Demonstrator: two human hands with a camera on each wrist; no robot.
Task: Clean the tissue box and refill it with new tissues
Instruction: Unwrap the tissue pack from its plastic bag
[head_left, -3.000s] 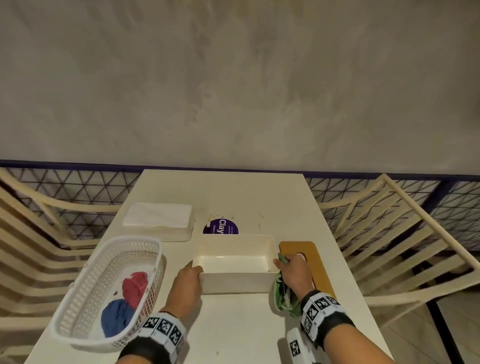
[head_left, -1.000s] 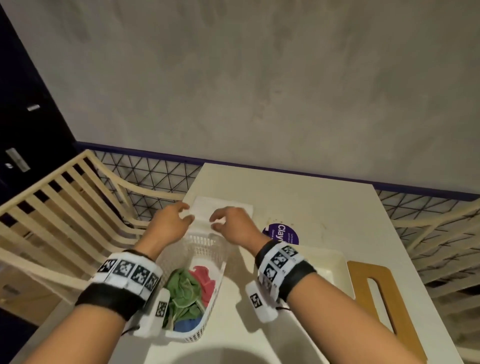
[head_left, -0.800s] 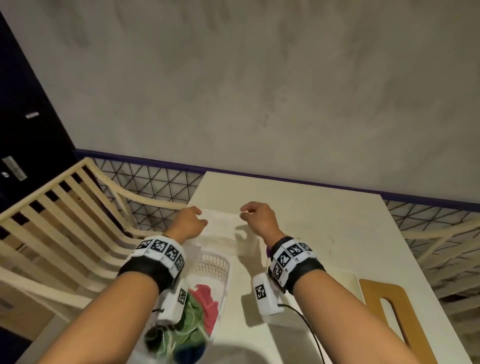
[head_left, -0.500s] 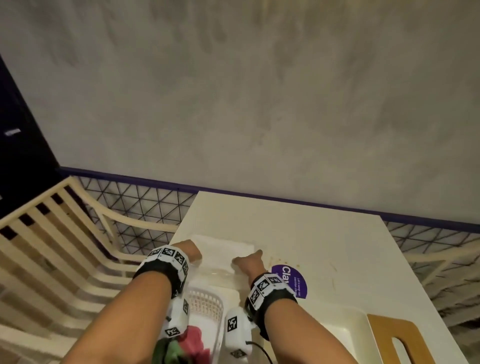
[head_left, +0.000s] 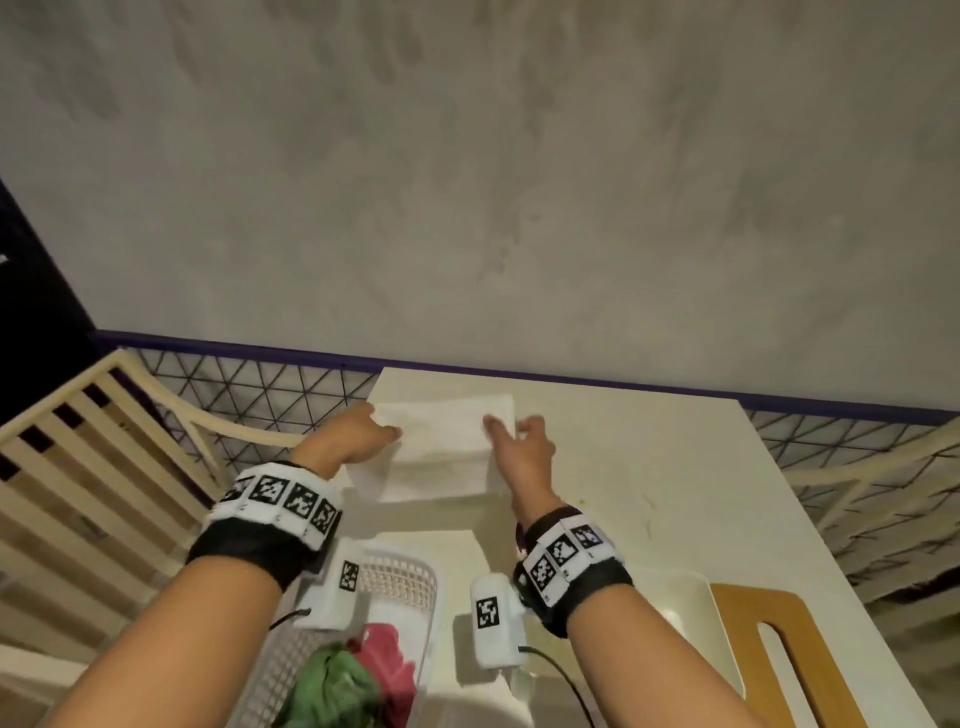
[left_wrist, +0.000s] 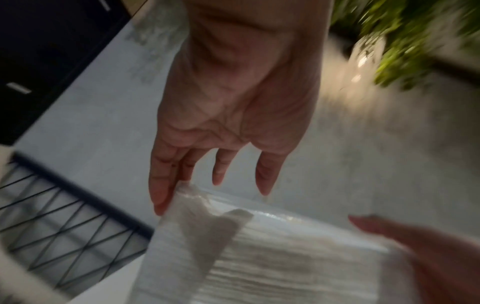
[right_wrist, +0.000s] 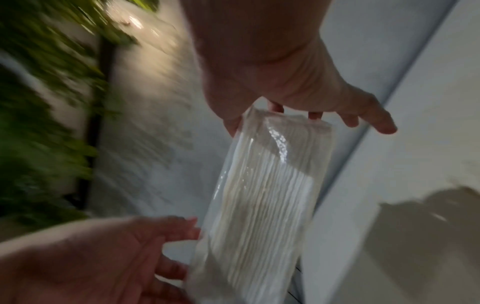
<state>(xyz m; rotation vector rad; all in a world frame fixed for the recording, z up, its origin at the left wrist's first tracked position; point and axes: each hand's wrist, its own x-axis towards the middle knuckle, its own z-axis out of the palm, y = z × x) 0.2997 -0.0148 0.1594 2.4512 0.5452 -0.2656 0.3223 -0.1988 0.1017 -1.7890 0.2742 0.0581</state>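
Both hands are on the tissue pack (head_left: 441, 447), one at each short end, over the far left part of the table (head_left: 649, 467). Left hand (head_left: 350, 439) has its fingers (left_wrist: 161, 185) stretched nearly straight along the pack's left end, touching the wrapper without curling round it; the thumb cannot be made out. Right hand (head_left: 519, 452) reaches over the right end with fingers spread and only lightly bent, their tips (right_wrist: 315, 115) showing past the pack's edge, so it presses rather than grips.

The pack is a white rectangular block of folded tissues sealed in clear glossy film. Through the film, the right wrist view shows the stacked sheet edges as fine parallel lines, with highlights along the creased plastic. Whether it rests on the table or is lifted cannot be told.

Nearer the person, the open white tissue box (head_left: 680, 613) sits on the table, mostly hidden by the right forearm. Just right of it lies a wooden lid (head_left: 737, 623) with a slot. On the left, a white mesh basket (head_left: 415, 577) holds green and red cloths (head_left: 337, 686).
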